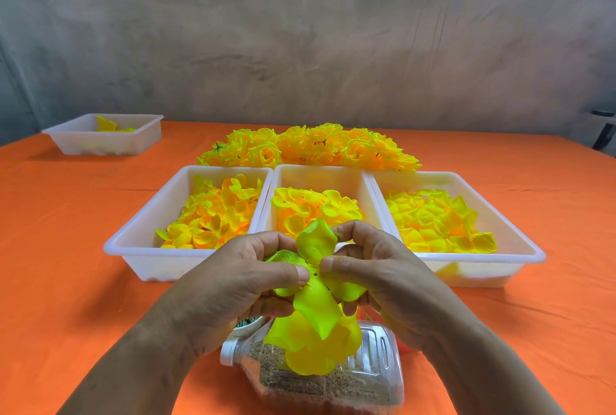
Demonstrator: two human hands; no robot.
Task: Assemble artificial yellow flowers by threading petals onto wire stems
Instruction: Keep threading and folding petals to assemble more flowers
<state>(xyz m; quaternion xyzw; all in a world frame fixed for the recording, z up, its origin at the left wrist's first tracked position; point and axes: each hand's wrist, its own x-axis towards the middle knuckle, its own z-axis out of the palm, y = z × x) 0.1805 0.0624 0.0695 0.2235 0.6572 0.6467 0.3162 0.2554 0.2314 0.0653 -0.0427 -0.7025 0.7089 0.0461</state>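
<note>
- An orange tablecloth covers the whole table.
- A mottled grey wall stands behind it.
- A clear plastic bottle lies on its side at the near edge, its white cap pointing left, with brownish grainy contents inside.
- A dark object sits at the far right edge, too cropped to identify.
</note>
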